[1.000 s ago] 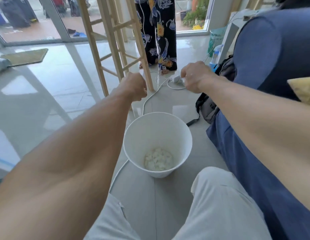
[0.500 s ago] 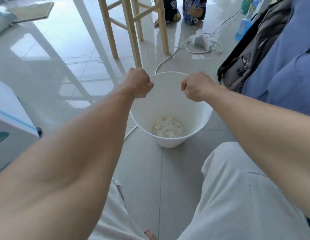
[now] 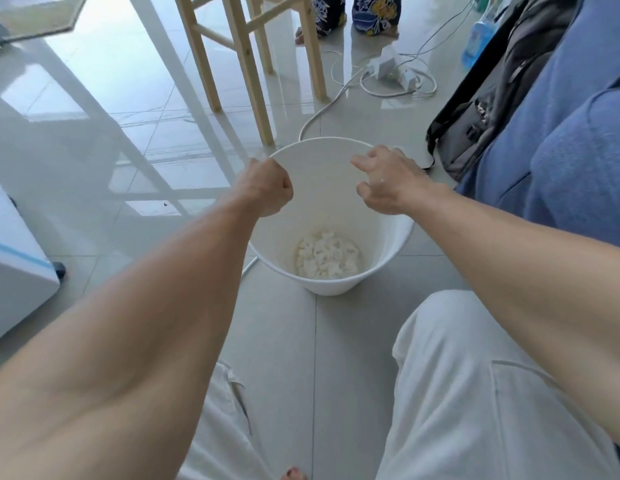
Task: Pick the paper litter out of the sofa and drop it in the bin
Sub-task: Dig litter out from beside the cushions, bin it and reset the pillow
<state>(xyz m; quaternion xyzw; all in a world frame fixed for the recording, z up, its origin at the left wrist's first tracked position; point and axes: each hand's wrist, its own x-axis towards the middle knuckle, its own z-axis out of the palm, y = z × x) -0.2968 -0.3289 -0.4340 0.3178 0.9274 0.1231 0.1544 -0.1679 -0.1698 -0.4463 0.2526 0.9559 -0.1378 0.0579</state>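
A white bin (image 3: pixel 322 148) stands on the tiled floor in front of my knees. Several crumpled white paper scraps (image 3: pixel 327 254) lie at its bottom. My left hand (image 3: pixel 265 190) is a closed fist over the bin's left rim; whether it hides anything I cannot tell. My right hand (image 3: pixel 388 183) hovers over the bin's right side with its fingers spread and nothing visible in it. The blue sofa (image 3: pixel 571 161) runs along the right edge.
A dark backpack (image 3: pixel 481 109) leans against the sofa. A white power strip with coiled cables (image 3: pixel 391 72) lies beyond the bin. Wooden stool legs (image 3: pixel 246 71) stand at the back left, a person's feet behind them. A white box (image 3: pixel 14 271) sits at left.
My view tipped down and both hands came over the bin. My right hand went from a fist to spread fingers. My left fist stayed closed.
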